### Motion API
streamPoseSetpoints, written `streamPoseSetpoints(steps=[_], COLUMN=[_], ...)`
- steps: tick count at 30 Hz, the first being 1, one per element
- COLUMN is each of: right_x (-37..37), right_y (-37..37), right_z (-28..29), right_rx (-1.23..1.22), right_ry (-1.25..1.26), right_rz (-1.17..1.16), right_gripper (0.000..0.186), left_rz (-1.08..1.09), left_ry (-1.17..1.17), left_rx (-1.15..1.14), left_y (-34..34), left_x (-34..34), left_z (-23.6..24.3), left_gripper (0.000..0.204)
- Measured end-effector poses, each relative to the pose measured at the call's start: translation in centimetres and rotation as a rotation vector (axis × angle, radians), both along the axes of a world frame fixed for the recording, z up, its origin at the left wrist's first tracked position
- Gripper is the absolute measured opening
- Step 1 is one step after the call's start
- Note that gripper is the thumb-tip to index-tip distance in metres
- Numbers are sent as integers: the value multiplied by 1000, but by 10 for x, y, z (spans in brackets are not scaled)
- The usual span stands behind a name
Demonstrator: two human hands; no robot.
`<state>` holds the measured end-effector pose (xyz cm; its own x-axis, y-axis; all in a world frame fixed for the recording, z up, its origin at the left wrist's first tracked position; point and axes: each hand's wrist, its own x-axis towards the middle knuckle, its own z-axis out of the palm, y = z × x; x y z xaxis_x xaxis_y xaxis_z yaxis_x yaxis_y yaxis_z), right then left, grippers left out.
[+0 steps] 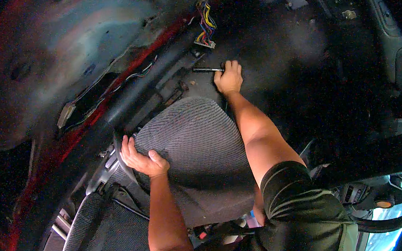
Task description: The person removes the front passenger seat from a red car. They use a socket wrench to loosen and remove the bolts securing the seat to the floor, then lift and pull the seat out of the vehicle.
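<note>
My left hand (143,157) grips the left edge of a grey ribbed-cloth car seat (187,136), its fingers bent at the rim and thumb on the fabric. My right hand (228,77) is just beyond the seat on the dark floor (272,65), closed on a slim black tool (205,69) with a shiny part that sticks out leftward. Just up from the tool, a bundle of coloured wires (206,23) ends in a pale connector (205,44). Dark brackets (173,92) sit between the seat and the sill.
A long dark sill (128,103) with red bodywork (155,47) runs diagonally at upper left, loose cables along it. A second dark cloth seat section (100,237) is at lower left. Grey trim (392,49) lines the right, and cabin fittings (357,192) show at lower right.
</note>
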<state>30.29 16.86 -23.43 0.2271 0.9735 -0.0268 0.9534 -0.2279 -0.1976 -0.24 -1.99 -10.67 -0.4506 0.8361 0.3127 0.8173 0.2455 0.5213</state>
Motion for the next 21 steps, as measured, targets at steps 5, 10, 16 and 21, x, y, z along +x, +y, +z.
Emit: streamPoseSetpoints(steps=[5, 10, 16, 21], right_x=[-6, 17, -17, -90], right_y=[3, 5, 36, 121], right_z=[11, 4, 42, 116], right_rx=[-86, 3, 191, 770], right_ry=[-16, -73, -70, 211], right_rz=[-40, 39, 35, 44], right_gripper=[32, 35, 34, 30], left_rz=[9, 0, 39, 44], left_ry=[-11, -80, -92, -148], left_rx=[-42, -30, -3, 10], left_y=[0, 0, -8, -3], left_x=[2, 9, -18, -11], left_z=[5, 0, 3, -3], left_gripper=[78, 80, 68, 63])
